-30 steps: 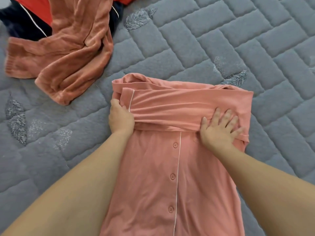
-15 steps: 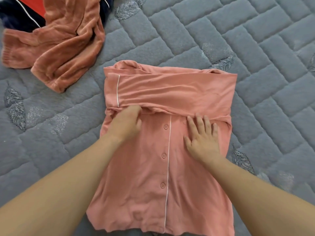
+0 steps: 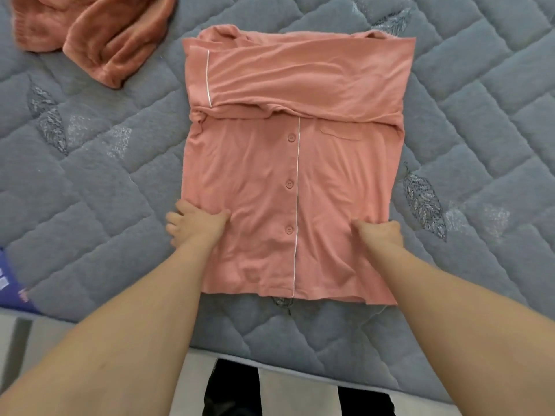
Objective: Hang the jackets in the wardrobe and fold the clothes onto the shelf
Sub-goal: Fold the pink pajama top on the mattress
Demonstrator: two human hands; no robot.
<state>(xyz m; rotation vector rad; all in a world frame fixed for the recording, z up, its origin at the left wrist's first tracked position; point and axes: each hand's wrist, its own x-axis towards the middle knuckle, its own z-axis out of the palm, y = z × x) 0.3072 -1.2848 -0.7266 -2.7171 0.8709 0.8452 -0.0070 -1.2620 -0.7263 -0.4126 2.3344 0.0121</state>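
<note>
Pink buttoned shirt (image 3: 264, 163) flat, top folded down.

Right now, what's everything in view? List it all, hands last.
pyjama shirt: one, salmon pink with white piping and buttons, centre of the bed, sleeves folded across the top.
fleece garment: one, rust orange, crumpled at top left.
quilted bed cover: one, grey with leaf print, under everything.
blue item: one, at the left edge, blurred, cannot identify.
floor: light, along the bottom; dark trouser legs stand there.
left hand: grips the shirt's left side edge.
right hand: grips the shirt near its right edge.
</note>
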